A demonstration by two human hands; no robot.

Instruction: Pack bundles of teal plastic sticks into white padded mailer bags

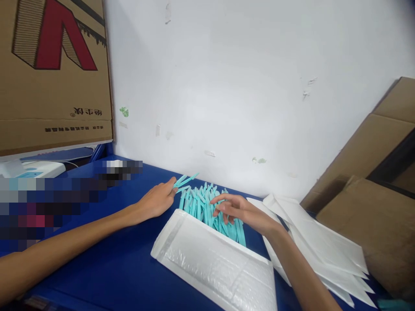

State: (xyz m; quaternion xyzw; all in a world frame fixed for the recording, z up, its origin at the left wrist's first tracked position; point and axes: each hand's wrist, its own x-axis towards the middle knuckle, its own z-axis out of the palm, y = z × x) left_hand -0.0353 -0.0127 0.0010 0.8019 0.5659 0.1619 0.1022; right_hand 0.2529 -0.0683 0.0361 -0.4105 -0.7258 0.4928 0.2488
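A pile of slim turquoise plastic sticks with paler ends [197, 206] lies on the blue table; their exact kind is too small to tell. My left hand [158, 198] is closed on a few of these sticks, which fan out from its fingertips just left of the pile. Over the right part of the pile, my right hand [235, 208] hovers or rests with its fingers apart and loosely bent. I see nothing held in it, and cannot tell whether it touches the sticks. In front of the pile lies a white bubble mailer [217, 259], flat on the table.
More white mailers [317, 242] are stacked loosely at the right, beside my right forearm. Cardboard boxes [369, 216] stand behind them. A large printed carton [55, 86] rises at the left, above a white device [42, 168]. A white wall [207, 86] borders the blue table [106, 263].
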